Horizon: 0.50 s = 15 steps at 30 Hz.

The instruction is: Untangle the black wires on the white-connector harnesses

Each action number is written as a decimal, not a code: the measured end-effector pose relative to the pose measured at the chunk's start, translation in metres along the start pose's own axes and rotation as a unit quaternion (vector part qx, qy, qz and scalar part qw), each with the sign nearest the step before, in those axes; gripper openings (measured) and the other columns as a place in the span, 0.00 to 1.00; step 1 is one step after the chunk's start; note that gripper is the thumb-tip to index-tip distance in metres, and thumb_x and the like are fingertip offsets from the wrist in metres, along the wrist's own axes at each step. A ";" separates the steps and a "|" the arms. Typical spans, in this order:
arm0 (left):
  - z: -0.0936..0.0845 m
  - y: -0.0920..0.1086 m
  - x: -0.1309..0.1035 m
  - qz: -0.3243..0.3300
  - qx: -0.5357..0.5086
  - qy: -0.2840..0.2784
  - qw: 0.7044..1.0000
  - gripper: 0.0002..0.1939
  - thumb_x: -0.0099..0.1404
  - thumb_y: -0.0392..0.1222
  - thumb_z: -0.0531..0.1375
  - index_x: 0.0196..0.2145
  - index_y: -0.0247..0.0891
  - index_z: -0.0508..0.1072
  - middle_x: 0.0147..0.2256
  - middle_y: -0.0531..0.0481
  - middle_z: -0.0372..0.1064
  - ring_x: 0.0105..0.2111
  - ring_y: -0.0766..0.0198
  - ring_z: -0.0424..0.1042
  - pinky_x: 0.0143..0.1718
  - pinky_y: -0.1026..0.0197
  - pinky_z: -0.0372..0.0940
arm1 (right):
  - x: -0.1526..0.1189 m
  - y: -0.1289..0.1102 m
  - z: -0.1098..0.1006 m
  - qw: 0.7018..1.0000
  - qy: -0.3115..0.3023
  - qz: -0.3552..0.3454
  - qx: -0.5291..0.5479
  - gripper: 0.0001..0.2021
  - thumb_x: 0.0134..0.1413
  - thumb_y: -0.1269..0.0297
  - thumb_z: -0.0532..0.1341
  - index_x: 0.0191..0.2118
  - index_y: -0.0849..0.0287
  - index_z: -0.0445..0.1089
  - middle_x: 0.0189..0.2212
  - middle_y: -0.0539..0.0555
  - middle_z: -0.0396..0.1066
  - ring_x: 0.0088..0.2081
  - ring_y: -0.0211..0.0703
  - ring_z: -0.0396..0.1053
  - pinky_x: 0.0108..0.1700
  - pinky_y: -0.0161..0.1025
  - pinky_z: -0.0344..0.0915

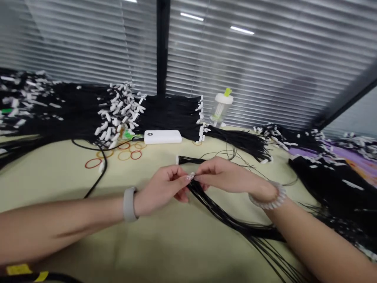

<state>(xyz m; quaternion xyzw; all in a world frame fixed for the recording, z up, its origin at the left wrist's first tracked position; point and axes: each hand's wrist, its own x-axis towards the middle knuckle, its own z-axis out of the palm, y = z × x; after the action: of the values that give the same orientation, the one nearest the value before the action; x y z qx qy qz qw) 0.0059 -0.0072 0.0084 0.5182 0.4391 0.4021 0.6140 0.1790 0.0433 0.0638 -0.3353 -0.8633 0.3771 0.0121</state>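
Note:
Over the middle of the table, my left hand (165,186) pinches a small white connector (191,177) between thumb and forefinger. My right hand (225,175) meets it from the right, its fingertips closed at the connector's edge on what looks like a thin black wire, mostly hidden by the fingers. From beneath both hands a bundle of black wires (219,212) runs down to the right and passes under my right forearm. Just behind the hands lies another short black wire bundle (191,160) with a white connector at its left end.
Piles of black cables with white connectors (120,110) line the back and the right side. A white power bank (163,136), scattered rubber bands (123,155) and a clear cup with a white lid (221,108) stand or lie near the blinds. Loose thin wires (232,153) curl behind my right hand.

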 end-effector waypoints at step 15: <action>-0.007 -0.009 0.007 -0.030 0.016 -0.041 0.999 0.14 0.59 0.48 0.54 0.25 0.34 0.62 0.22 0.55 0.66 0.19 0.70 0.70 0.21 0.69 0.63 | -0.001 0.009 0.014 0.993 0.074 -0.033 -0.088 0.12 0.54 0.66 0.50 0.24 0.61 0.65 0.17 0.45 0.60 0.20 0.26 0.53 0.22 0.27 0.49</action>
<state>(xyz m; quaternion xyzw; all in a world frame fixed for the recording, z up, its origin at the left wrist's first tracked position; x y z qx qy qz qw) 0.0021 0.0001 -0.0021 0.5301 0.4356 0.3550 0.6350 0.1816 0.0384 0.0482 -0.3333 -0.9004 0.2736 0.0585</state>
